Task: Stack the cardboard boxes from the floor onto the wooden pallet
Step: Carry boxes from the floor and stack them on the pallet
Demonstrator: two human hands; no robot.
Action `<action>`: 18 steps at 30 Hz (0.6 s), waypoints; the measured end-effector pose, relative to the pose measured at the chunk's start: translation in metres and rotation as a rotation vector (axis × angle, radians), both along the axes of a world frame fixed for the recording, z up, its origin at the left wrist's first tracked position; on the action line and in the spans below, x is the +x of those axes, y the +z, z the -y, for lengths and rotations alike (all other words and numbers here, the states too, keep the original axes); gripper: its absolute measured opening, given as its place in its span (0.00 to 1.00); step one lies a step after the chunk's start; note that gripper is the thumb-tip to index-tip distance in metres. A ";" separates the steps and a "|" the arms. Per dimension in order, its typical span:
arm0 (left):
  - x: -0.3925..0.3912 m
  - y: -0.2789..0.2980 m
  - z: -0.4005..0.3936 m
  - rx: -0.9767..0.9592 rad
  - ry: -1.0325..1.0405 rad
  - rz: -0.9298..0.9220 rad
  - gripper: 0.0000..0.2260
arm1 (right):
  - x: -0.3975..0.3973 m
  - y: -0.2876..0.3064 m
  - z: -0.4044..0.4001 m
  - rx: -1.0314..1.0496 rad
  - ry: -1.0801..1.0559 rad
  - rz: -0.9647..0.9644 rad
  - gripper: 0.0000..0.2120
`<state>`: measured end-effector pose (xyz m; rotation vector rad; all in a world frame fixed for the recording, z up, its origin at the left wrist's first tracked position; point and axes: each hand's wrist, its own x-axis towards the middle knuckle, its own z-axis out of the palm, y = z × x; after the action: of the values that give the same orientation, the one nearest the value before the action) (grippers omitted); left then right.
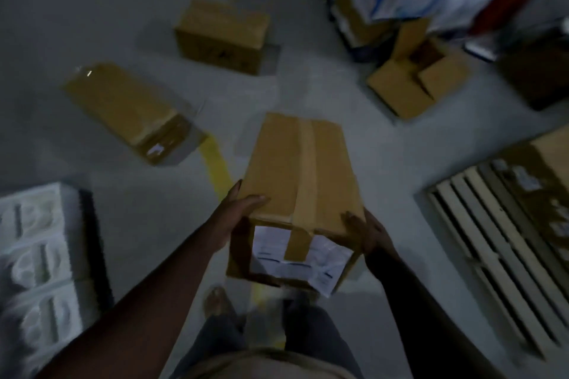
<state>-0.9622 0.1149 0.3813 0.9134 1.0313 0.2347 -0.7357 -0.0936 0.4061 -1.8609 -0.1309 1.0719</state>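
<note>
While the picture is dim and smeared by motion, the held box [300, 181] reads clearly: a long brown carton, its top seam sealed with a strip of tan tape that folds down over the near end, where a white paper label is stuck, one corner of it peeling past the edge. It is up off the floor [123, 24], carried between both hands in front of the person's legs. The left hand [238, 212] grips the near left corner, thumb lying on the top face, fingers down the side. The right hand [366, 232] clasps the near right corner, fingers curled over the top edge. Three more boxes lie on the floor beyond: a taped one [129, 111] to the left, a closed one [221, 35] farther back, and an open box [418, 77] to the right with its flaps spread; what it holds cannot be made out. The slatted pallet [498, 243] sits at the right, a carton [551, 160] at its far end.
</note>
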 end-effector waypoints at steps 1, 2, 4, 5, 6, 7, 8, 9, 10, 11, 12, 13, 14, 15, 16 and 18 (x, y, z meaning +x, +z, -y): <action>0.024 0.012 0.010 0.024 -0.072 0.015 0.24 | 0.009 0.010 0.023 0.035 -0.042 0.011 0.17; 0.047 0.023 0.020 0.043 -0.144 0.030 0.23 | 0.019 0.017 0.046 0.074 -0.085 0.029 0.22; 0.098 0.044 0.046 0.080 -0.272 0.044 0.21 | 0.041 0.029 0.094 0.135 -0.174 0.046 0.30; 0.124 0.052 0.060 0.099 -0.318 0.050 0.21 | 0.054 0.033 0.117 0.163 -0.222 0.051 0.27; 0.149 0.059 0.074 0.117 -0.358 0.056 0.21 | 0.068 0.034 0.139 0.189 -0.267 0.061 0.22; 0.175 0.065 0.088 0.139 -0.403 0.063 0.20 | 0.082 0.035 0.161 0.213 -0.307 0.073 0.19; 0.199 0.069 0.101 0.158 -0.452 0.066 0.20 | 0.096 0.035 0.182 0.223 -0.351 0.091 0.19; 0.224 0.072 0.115 0.187 -0.512 0.072 0.21 | 0.110 0.035 0.202 0.230 -0.395 0.108 0.19; 0.249 0.075 0.129 0.211 -0.569 0.075 0.23 | 0.126 0.034 0.221 0.240 -0.435 0.122 0.19; 0.274 0.077 0.143 0.229 -0.618 0.073 0.27 | 0.143 0.034 0.239 0.253 -0.465 0.133 0.19; 0.298 0.078 0.155 0.238 -0.647 0.077 0.29 | 0.159 0.034 0.256 0.261 -0.498 0.140 0.19; 0.320 0.079 0.168 0.244 -0.673 0.083 0.30 | 0.175 0.034 0.272 0.268 -0.526 0.143 0.19; 0.342 0.081 0.181 0.248 -0.695 0.087 0.31 | 0.192 0.034 0.287 0.280 -0.552 0.147 0.19; 0.364 0.083 0.194 0.254 -0.717 0.089 0.32 | 0.207 0.034 0.300 0.287 -0.572 0.151 0.19; 0.384 0.084 0.205 0.258 -0.736 0.096 0.32 | 0.222 0.033 0.313 0.290 -0.595 0.158 0.19; 0.425 0.085 0.227 0.275 -0.762 0.091 0.31 | 0.250 0.035 0.335 0.296 -0.639 0.177 0.19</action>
<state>-0.5374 -0.1120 0.4665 1.4648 0.5144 -0.2273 -0.4856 -0.4285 0.4406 -1.5621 0.1861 0.4204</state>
